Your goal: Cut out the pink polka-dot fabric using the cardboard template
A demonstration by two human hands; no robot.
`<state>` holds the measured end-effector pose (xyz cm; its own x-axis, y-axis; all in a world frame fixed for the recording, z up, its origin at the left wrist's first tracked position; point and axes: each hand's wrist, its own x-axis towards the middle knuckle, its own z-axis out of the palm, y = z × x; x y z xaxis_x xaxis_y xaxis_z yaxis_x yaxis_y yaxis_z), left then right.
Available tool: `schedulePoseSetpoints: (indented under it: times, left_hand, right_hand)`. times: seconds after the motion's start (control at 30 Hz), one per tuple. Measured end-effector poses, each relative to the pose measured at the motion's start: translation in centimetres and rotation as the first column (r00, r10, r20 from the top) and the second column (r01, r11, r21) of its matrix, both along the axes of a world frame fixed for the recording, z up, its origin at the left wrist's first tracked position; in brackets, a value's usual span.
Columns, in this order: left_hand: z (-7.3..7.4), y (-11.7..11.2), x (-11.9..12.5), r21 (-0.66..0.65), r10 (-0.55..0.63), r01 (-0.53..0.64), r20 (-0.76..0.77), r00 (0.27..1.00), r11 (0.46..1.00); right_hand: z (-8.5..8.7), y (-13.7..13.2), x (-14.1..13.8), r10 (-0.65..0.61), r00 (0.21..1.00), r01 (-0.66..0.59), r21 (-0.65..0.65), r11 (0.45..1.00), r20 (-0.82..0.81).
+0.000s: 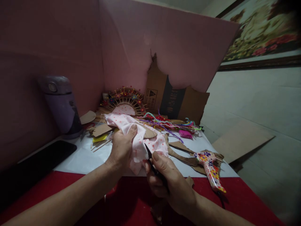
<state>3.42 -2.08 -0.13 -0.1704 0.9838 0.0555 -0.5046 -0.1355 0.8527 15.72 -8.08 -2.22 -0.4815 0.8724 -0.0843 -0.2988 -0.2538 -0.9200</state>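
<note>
My left hand (122, 147) is closed on a pink cloth with small red dots (138, 138), thumb pressed on top, lifting it off the table. My right hand (166, 179) grips small black scissors (152, 163), whose blades point up into the cloth's lower edge. Both hands work just above the near edge of a white sheet (82, 160) laid over a red table cover (235, 194).
A flower-patterned glue gun (211, 169) lies on brown cardboard scraps at right. Behind are coloured pipe cleaners (169, 122), a stick fan ornament (124, 100), a cardboard piece (174, 100), a purple flask (62, 105) and a black phone (44, 157) at left. Pink boards wall the back.
</note>
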Motion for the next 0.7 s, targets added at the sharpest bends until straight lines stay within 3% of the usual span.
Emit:
schedulePoseSetpoints:
  times: [0.7]
  left_hand:
    - [0.3,-0.11,0.04,-0.003,-0.002,0.002,-0.002,1.0,1.0]
  right_hand:
    - [-0.1,0.17,0.03,0.001,1.0,-0.002,0.042,0.999,0.011]
